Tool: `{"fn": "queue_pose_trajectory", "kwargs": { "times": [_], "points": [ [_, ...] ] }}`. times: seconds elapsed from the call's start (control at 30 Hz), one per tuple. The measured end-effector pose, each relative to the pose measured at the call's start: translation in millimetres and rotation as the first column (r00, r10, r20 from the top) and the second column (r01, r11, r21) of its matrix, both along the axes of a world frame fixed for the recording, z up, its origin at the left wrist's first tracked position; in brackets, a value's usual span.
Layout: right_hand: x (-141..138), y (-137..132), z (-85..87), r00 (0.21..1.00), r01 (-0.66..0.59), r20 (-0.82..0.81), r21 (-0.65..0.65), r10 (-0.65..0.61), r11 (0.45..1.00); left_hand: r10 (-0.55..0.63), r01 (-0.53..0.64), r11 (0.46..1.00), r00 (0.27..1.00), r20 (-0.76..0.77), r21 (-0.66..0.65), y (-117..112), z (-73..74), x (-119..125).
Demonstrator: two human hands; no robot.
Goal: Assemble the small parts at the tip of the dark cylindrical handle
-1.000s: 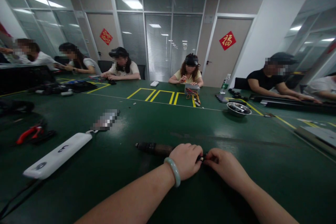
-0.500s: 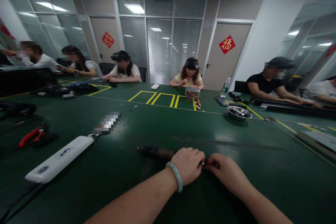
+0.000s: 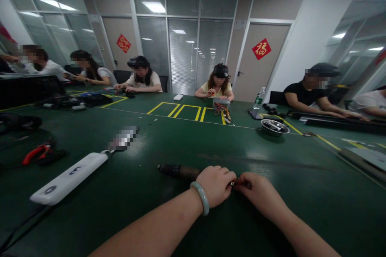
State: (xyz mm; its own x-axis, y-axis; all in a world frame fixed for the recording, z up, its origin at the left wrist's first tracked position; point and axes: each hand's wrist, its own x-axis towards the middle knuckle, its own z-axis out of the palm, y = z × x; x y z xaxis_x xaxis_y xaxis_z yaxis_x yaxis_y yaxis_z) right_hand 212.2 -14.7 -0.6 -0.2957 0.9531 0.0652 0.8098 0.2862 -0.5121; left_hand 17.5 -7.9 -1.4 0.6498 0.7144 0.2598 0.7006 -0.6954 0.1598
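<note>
Head view: left hand (image 3: 215,186) over dark tool (image 3: 178,171), grip unclear; right hand (image 3: 257,190) pinched on small part (image 3: 232,184), mostly hidden.

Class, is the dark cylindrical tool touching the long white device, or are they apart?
Apart. In the head view, green tabletop shows between the dark cylindrical tool and the long white device.

Dim in here: lights (image 3: 153,7) glow in the glass wall (image 3: 182,62), pale glare patches the tabletop (image 3: 181,144), and wide-angle distortion stretches the edges.
</note>
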Motion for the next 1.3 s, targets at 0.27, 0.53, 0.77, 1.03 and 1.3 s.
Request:
{"fn": "queue_pose_trajectory", "kwargs": {
  "times": [0.27,0.53,0.77,1.03,1.3],
  "points": [
    [-2.0,-2.4,5.4,0.999,0.035,0.015,-0.014,-0.035,0.999,0.02,-0.02,0.999,1.0,-0.015,-0.027,0.3,0.8,1.4],
    [-1.7,0.1,2.7,0.999,0.038,0.025,-0.01,-0.038,0.999,0.055,-0.056,0.997,0.998,-0.008,-0.044,0.1,0.6,1.7],
    [-2.7,-1.5,5.1,0.999,-0.011,0.053,0.019,0.01,1.0,0.021,-0.021,0.999,1.0,-0.009,-0.039,-1.1,4.5,0.4],
    [-9.2,-3.5,3.3,0.999,0.004,0.039,0.044,-0.006,0.999,0.022,-0.023,1.0,0.999,-0.043,-0.008,-0.3,2.7,0.9],
    [-7.1,-1.7,-2.4,0.999,0.032,-0.021,-0.01,-0.033,0.999,0.027,-0.027,0.999,0.999,-0.039,-0.016,0.3,1.3,1.9]
  ]
}}
